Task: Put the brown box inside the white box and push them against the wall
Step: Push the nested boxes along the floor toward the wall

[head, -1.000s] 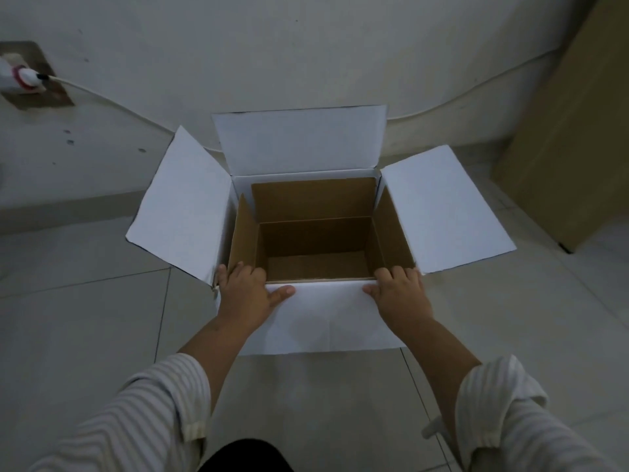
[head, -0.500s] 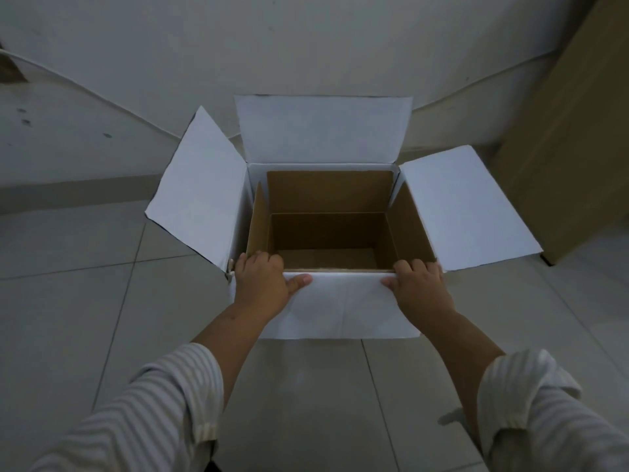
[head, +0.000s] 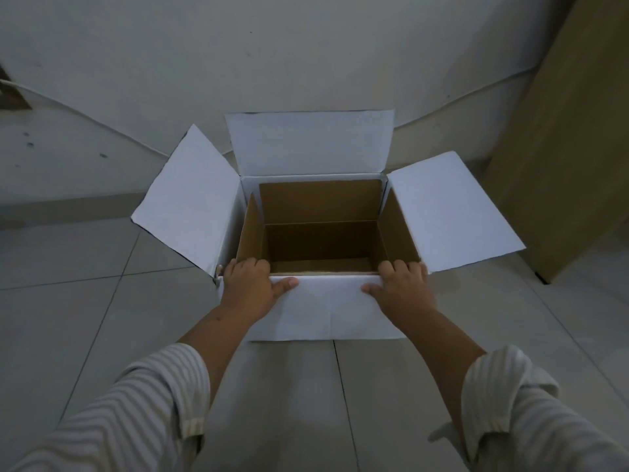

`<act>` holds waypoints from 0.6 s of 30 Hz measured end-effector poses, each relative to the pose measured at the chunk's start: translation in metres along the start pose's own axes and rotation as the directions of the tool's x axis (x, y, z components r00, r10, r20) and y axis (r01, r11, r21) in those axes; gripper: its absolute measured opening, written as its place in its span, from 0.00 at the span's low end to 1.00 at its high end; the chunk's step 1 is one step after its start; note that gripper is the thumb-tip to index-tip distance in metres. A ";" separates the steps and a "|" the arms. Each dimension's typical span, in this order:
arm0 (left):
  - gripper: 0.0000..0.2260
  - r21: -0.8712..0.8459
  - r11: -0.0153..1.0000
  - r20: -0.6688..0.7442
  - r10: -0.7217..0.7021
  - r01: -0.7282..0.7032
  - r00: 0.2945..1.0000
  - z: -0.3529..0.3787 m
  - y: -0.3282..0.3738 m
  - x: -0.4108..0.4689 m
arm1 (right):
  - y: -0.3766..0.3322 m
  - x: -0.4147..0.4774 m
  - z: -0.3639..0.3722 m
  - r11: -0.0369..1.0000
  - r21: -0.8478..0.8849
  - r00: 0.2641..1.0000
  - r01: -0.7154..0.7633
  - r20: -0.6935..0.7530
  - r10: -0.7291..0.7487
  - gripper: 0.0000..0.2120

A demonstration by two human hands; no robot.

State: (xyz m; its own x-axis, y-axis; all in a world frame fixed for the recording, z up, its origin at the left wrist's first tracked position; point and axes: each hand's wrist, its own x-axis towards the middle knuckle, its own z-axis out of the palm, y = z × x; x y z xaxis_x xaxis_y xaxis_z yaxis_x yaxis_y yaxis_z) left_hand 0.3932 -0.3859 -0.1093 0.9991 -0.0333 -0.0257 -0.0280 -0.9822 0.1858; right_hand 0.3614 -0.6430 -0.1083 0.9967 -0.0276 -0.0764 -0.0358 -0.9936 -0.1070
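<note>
We have both hands on the near rim of the white box (head: 326, 308). The left hand (head: 250, 284) sits at about 8 o'clock of the opening, the right hand (head: 401, 287) at about 4 o'clock; on each, the fingers hook over the edge into the box and the thumb lies flat on the folded-down front flap, so each hand is closed on the rim rather than spread wide.

The brown box (head: 323, 226) is already nested inside, its open top facing us and its flaps standing up along the white box's inner walls.

Over the last second the pair has slid toward 12 o'clock. The rear white flap (head: 309, 144) now stands up flat against the wall (head: 306, 46), where earlier it leaned with a gap behind it. The side flaps still splay out at 9 and 3 o'clock. Our hands have kept the same hold throughout.

We judge the nesting step done and the push nearly so: with the rear flap pressed to the wall, little travel seems left. We cannot see whether the box's base touches the skirting, as the flap hides it. A tall board (head: 571, 131) leans at 2 o'clock, near the right flap but apart from it.
</note>
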 end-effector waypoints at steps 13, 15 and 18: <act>0.29 -0.064 0.998 0.005 0.028 -0.028 1.000 0.021 0.106 0.009 | 0.106 0.006 -0.015 0.996 0.074 0.999 -0.053 -0.007 0.053 0.21; 0.29 -0.073 0.997 0.002 0.036 -0.036 0.999 0.025 0.119 0.014 | 0.118 0.006 -0.016 0.994 0.086 0.997 -0.072 -0.016 0.074 0.21; 0.28 -0.074 0.996 -0.014 0.049 -0.049 0.999 0.028 0.134 0.018 | 0.131 0.007 -0.018 0.985 0.137 0.993 -0.107 -0.028 0.112 0.22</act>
State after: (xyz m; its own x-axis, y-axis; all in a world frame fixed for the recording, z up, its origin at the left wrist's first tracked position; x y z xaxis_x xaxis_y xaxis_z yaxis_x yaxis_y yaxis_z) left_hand 0.4064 -0.5231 -0.1127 0.9969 -0.0785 -0.0030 -0.0750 -0.9630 0.2589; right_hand 0.3651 -0.7750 -0.1053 0.9880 -0.1420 -0.0603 -0.1523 -0.9604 -0.2332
